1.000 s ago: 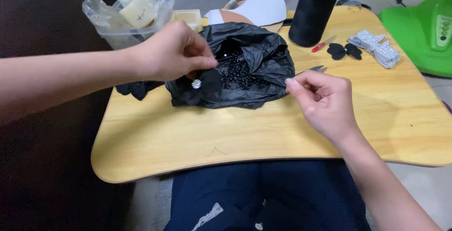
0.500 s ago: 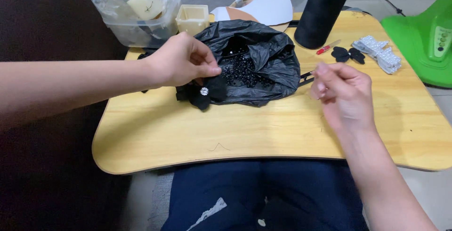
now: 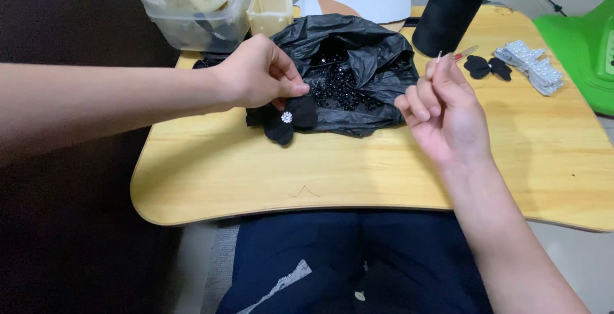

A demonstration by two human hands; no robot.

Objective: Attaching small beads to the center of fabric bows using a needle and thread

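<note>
Black fabric flower (image 3: 284,117) pinched in left hand (image 3: 259,74) beside black bag (image 3: 358,71) near tabletop (image 3: 384,167) far edge; needle (image 3: 439,55) pinched in right hand (image 3: 444,109).

A black fabric flower (image 3: 284,119) with a sparkly centre lies flat beside a thin upright needle (image 3: 439,56).

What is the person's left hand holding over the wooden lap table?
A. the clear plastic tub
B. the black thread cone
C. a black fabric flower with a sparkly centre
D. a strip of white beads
C: the left hand pinches the black fabric flower beside the black plastic bag of beads.
</note>
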